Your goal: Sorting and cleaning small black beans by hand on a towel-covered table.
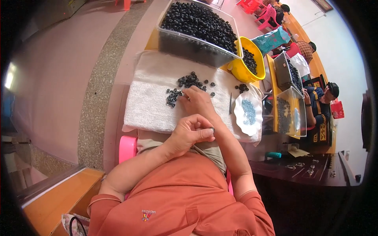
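Observation:
My left hand (188, 135) is crossed over my right forearm, thumb and finger pinched on a small black ring-like piece (213, 128). Farther up, my right hand (196, 103) reaches to the loose black pieces; its fingers are bent down, and whatever the tips hold is hidden. Beside those fingers is a small cluster of black pieces (172, 97) with glints on them. Just beyond lies a looser heap of round black pieces (191, 80). A white towel (151, 102) lies under all of these. To the right is a scalloped white plate (256, 128) with tiny pale blue bits (248, 111).
A clear bin (197, 49) full of black rings stands at the far edge, beside a yellow basin (260, 72). A thin dark tool (230, 103) and a few black pieces (241, 87) lie near the plate. Another person (321, 98) sits at right by more bins (285, 74).

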Demonstrator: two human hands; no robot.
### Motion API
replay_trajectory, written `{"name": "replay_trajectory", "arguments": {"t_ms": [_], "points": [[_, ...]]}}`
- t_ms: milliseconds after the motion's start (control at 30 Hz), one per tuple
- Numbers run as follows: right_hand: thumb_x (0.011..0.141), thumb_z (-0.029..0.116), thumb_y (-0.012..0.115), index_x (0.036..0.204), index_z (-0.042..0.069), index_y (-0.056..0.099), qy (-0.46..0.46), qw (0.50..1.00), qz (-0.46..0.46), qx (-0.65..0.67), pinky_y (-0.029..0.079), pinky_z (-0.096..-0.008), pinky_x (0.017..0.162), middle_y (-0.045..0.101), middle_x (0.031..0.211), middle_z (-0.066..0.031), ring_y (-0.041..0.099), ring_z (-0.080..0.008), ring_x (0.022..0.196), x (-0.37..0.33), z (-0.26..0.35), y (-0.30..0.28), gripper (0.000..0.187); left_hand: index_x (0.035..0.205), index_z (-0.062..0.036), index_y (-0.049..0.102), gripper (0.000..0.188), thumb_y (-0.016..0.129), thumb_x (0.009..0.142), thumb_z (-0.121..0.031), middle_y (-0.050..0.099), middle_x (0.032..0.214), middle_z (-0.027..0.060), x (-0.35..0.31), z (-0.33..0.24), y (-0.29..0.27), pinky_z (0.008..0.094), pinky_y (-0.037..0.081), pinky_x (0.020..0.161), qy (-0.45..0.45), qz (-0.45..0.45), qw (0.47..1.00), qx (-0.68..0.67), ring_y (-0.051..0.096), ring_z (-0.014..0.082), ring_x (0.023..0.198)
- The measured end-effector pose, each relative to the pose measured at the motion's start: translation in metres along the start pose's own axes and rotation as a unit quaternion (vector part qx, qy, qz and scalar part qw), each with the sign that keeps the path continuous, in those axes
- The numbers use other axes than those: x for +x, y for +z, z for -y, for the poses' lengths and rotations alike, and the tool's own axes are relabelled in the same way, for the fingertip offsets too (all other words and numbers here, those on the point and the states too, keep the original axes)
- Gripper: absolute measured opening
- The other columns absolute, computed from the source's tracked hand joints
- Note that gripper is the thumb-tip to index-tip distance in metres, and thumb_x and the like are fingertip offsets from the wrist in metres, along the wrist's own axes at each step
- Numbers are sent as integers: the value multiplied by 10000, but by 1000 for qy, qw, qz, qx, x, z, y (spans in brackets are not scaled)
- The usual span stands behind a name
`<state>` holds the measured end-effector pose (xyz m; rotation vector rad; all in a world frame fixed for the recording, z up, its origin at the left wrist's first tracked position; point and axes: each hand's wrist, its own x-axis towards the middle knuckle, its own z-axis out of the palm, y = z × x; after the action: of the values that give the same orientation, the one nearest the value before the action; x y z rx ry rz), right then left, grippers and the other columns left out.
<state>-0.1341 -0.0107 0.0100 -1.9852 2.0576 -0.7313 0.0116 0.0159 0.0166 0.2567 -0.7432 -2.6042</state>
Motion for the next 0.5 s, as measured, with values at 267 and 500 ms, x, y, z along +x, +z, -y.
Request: {"name": "replay_trajectory", "arguments": {"t_ms": [267,500], "points": [[862,210,615,880,74,658,34,995,11,-97,518,-465,684,606,910,-137,648,-354,787,1,15,-1,144,982,-19,604,120,672,884,-15,665,924,66,1,1,-1,296,591,787,1,10,1000,7,685,158,820],[820,157,625,881,59,634,-58,993,21,-97,525,-427,675,594,905,-112,636,-310,819,-6,6,-8,116,985,-14,602,125,676,885,-21,670,920,76,1,2,-2,278,579,766,10,5,1000,29,687,161,816]]}}
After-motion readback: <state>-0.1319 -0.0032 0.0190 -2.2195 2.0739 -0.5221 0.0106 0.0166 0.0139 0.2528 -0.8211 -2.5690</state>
